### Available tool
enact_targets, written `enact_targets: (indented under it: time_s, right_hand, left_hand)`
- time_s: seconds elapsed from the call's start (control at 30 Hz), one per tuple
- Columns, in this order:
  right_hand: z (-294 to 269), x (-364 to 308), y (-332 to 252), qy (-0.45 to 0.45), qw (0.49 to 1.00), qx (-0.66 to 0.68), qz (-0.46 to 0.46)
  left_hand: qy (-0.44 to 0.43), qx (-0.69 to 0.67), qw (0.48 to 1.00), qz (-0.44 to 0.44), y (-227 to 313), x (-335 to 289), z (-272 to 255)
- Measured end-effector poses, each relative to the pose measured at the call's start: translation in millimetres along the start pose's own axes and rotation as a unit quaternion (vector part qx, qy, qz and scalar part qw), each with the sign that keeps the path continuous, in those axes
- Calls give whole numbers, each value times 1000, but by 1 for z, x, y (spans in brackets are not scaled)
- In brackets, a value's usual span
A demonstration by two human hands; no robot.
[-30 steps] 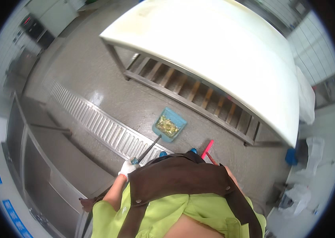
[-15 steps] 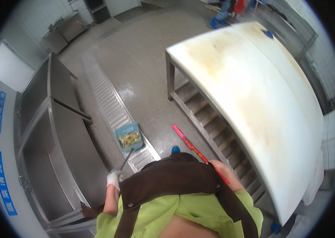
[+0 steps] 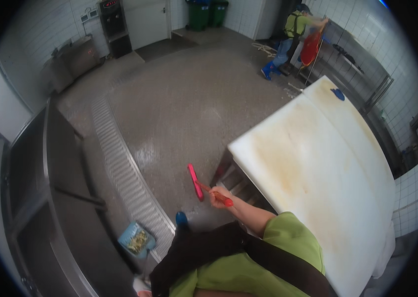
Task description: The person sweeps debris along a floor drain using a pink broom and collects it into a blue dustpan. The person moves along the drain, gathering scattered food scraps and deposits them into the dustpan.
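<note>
My right hand [image 3: 217, 197] is closed around the red handle of a broom [image 3: 195, 182], whose long pink head is over the floor just ahead of it. The handle's red end sticks out behind my fist toward me. At the lower edge, my left hand [image 3: 142, 286] in a white glove shows only in part, and its fingers are mostly hidden. Close to it is a light blue dustpan [image 3: 129, 232] holding pale green and yellowish scraps, beside the floor drain. Its handle runs back toward that glove, blurred.
A large white-topped table [image 3: 313, 183] fills the right side. Steel cabinets [image 3: 70, 208] stand at left, along a grated floor drain [image 3: 120, 143]. A blue boot tip [image 3: 182, 218] shows below me. Far off, a person [image 3: 293, 34] in blue boots works by the wall, near green bins [image 3: 199, 15].
The view has swung up and right, showing more of the room. My right hand has moved forward with the broom. The dustpan has shifted left off the drain, with my left hand lower.
</note>
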State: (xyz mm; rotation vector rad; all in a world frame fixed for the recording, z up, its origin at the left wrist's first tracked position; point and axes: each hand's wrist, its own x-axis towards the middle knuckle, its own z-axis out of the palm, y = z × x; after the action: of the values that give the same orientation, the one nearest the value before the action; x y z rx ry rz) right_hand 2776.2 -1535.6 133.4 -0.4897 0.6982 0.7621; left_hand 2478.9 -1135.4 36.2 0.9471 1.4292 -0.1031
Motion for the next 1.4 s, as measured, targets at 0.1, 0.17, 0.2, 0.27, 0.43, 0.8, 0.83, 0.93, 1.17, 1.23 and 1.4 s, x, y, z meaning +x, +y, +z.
enact_targets:
  time_s: [0.1, 0.17, 0.2, 0.27, 0.43, 0.8, 0.83, 0.93, 1.17, 1.23, 1.4]
  right_hand:
    - [25, 12, -38, 15, 994, 110, -12]
    - [39, 10, -67, -22, 988, 131, -84]
    - [47, 12, -72, -52, 981, 166, -88]
    - [61, 11, -96, -31, 971, 196, -131]
    - [74, 38, -152, 16, 953, 244, -178]
    - [52, 164, -302, 285, 891, 258, -240]
    - [50, 166, -312, 317, 885, 245, -237]
    - [44, 148, -332, 294, 924, 151, -190]
    - [97, 80, -365, 239, 751, -165, -593]
    - [116, 64, -373, 230, 787, 125, -559]
    - [131, 59, -374, 78, 855, 445, -257]
  left_hand:
    - [-27, 52, 998, 6, 51, 6, 47]
    - [-60, 90, 994, 14, 92, 8, 89]
    - [-73, 111, 991, 23, 115, 11, 105]
    - [-99, 153, 982, 43, 158, 5, 149]
    - [-150, 224, 959, 87, 236, 6, 244]
    - [-196, 370, 887, 197, 413, -25, 440]
    - [-201, 381, 881, 197, 426, -24, 459]
    - [-221, 408, 865, 190, 455, -19, 518]
    - [-200, 359, 894, 180, 504, -14, 697]
    - [-271, 435, 845, 153, 532, -7, 740]
    - [-356, 439, 814, 134, 585, -33, 849]
